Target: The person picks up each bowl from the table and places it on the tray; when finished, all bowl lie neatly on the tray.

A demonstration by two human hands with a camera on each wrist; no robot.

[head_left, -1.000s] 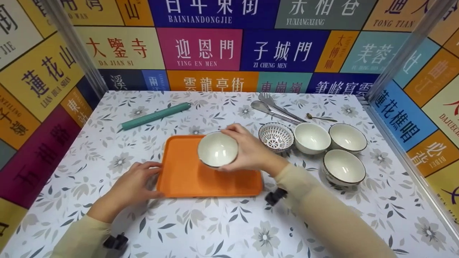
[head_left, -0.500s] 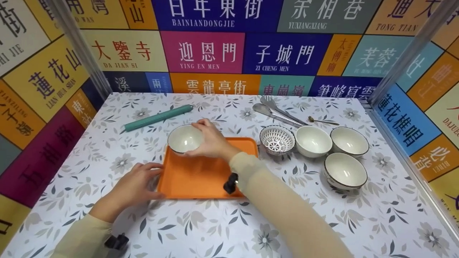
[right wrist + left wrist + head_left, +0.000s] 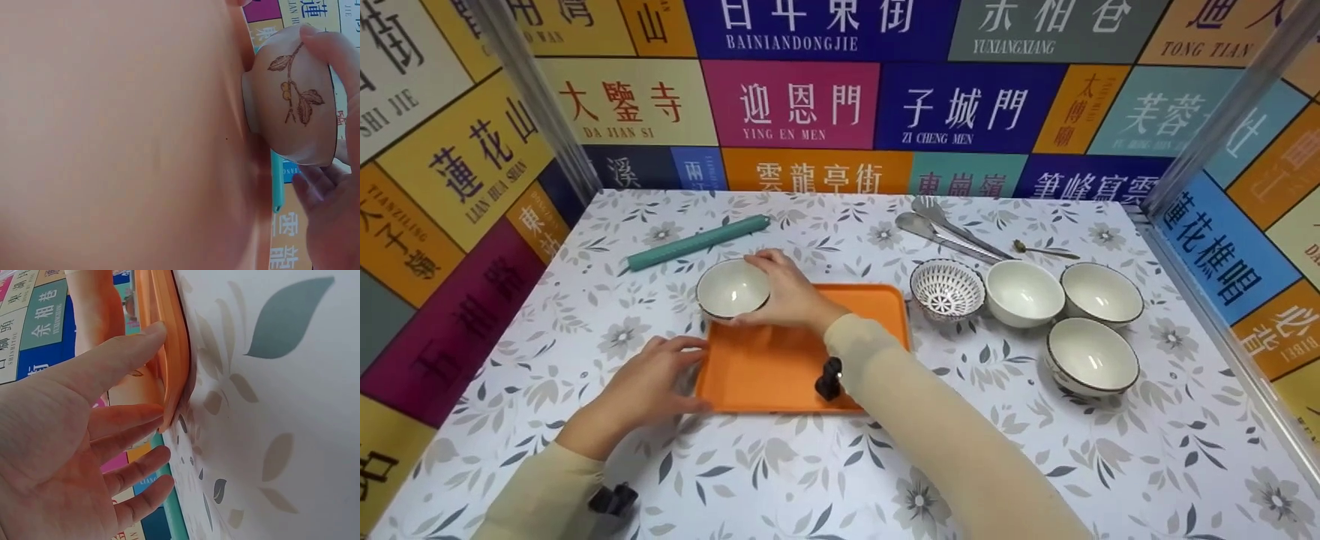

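Orange rectangular tray [image 3: 772, 375] on white floral counter [image 3: 735, 480], round white ceramic bowl [image 3: 731, 289] at its back-left corner. Teal cylindrical rod [image 3: 697, 242] behind that bowl. Right of tray: round black-and-white patterned bowl [image 3: 947, 290], then three round white bowls [image 3: 1024, 295], one in front. Silver metal cutlery [image 3: 934, 234] behind these, thin spoon [image 3: 1046, 251] right of it.

The table [image 3: 810, 480] before me is white, printed with grey leaves and flowers. On it lies my orange tray [image 3: 769, 375]; clockwise from that, a green rod [image 3: 697, 242] lies toward eleven, metal cutlery [image 3: 958, 243] between one and two, a thin utensil [image 3: 1054, 251] at two, four upright bowls [image 3: 1093, 355] from two to three.
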